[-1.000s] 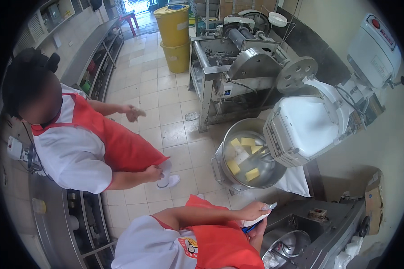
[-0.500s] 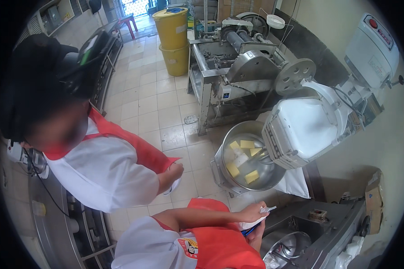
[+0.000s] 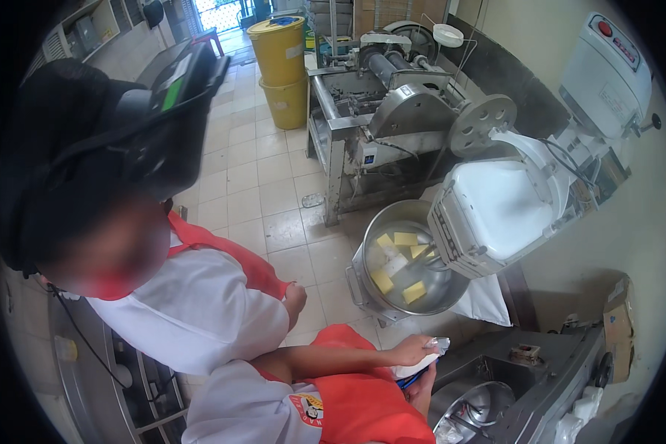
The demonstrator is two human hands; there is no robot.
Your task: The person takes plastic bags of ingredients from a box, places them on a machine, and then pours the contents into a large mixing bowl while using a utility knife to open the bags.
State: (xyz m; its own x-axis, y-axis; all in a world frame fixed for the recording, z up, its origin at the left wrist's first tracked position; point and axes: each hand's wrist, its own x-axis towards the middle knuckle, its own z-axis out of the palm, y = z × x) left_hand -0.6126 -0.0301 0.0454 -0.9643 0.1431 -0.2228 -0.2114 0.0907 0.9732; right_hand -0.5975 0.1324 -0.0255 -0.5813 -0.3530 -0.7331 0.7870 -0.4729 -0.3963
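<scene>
A crumpled white wrapper (image 3: 420, 360) is gripped closed in the left hand (image 3: 413, 348) at the apron; the right hand (image 3: 422, 388) below is mostly hidden, its grip unclear. Beyond, yellow butter blocks (image 3: 397, 263) lie in the steel mixer bowl (image 3: 370, 244). The wrapper is best peeled clean, away from the bowl.

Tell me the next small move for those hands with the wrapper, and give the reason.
Probably peel the wrapper open. The left hand and right hand hold it together, apparently still folded, beside the mixer bowl, where yellow blocks already lie unwrapped.
</scene>
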